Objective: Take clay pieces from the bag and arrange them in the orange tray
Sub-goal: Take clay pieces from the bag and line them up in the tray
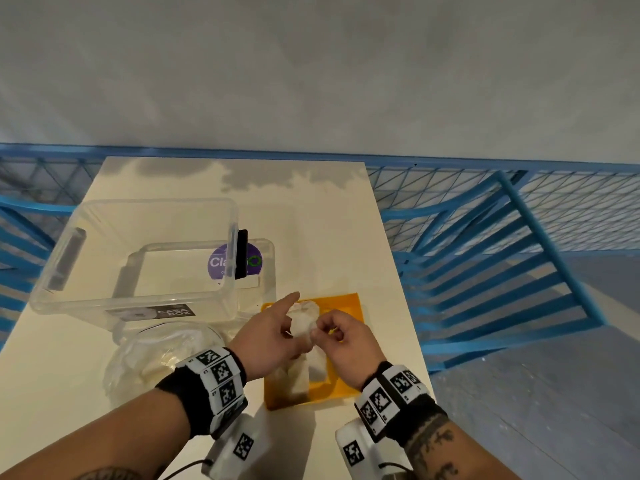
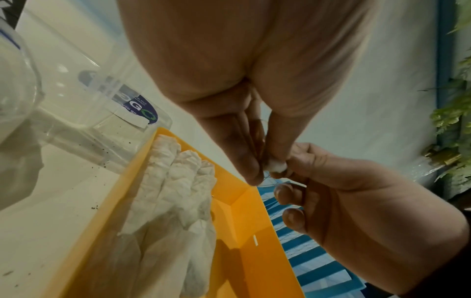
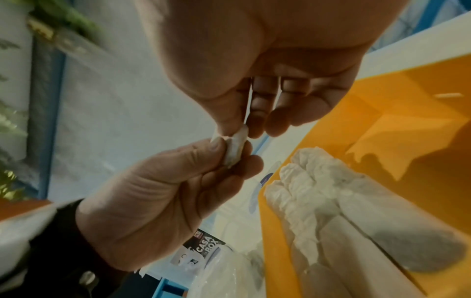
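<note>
White clay lump (image 3: 235, 148) pinched by left hand (image 1: 266, 336) and right hand (image 1: 346, 344), crinkled clay rolls (image 2: 175, 193) in orange tray (image 2: 254, 262)

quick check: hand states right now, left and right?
Left hand: pinching a small white clay bit over the orange tray.
Right hand: pinching the same clay bit from the other side.

The tray (image 1: 349, 303) sits low in the middle of the head view, on the surface (image 1: 329, 220). Long clay pieces (image 2: 178, 191) lie side by side in its left part. The box (image 1: 138, 251) stands up and left of the tray. The bag (image 1: 152, 358) lies below the box, maybe touching it.
</note>
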